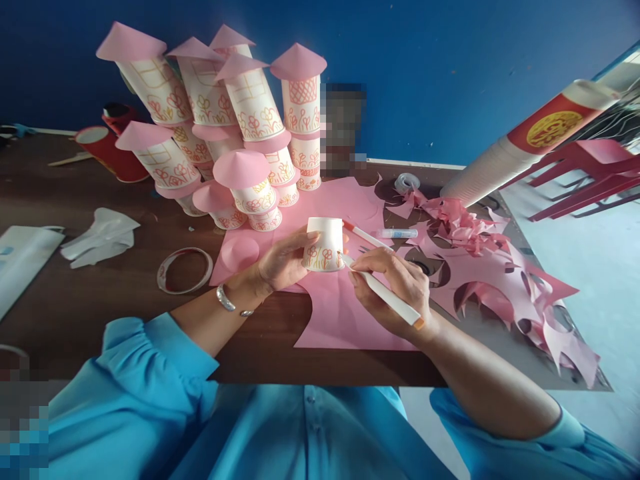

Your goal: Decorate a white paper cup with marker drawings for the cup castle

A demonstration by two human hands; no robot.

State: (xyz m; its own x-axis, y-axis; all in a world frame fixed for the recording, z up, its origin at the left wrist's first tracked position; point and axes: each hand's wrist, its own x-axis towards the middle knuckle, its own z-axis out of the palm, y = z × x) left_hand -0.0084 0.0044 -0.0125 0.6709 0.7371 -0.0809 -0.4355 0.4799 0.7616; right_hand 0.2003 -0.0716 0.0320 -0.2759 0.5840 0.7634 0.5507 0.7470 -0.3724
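In my left hand [285,260] is a white paper cup [324,237], held upside down with its wide rim at the bottom. Red and yellowish flower drawings run along its lower part. My right hand [395,287] grips a white marker [390,299] with an orange end, its tip at the cup's right side near the rim. Behind the cup, a second white marker with a red end [363,233] lies on pink paper [345,320]. Further back left stand several paper-cup towers [260,107] with flower drawings and pink cone roofs.
Pink paper scraps [490,267] are heaped on the right, with a glue stick [400,233] and a clear tape roll [407,182] nearby. A tall cup stack [530,143] leans at the back right. A tape ring [185,270] and crumpled white paper [103,237] lie left.
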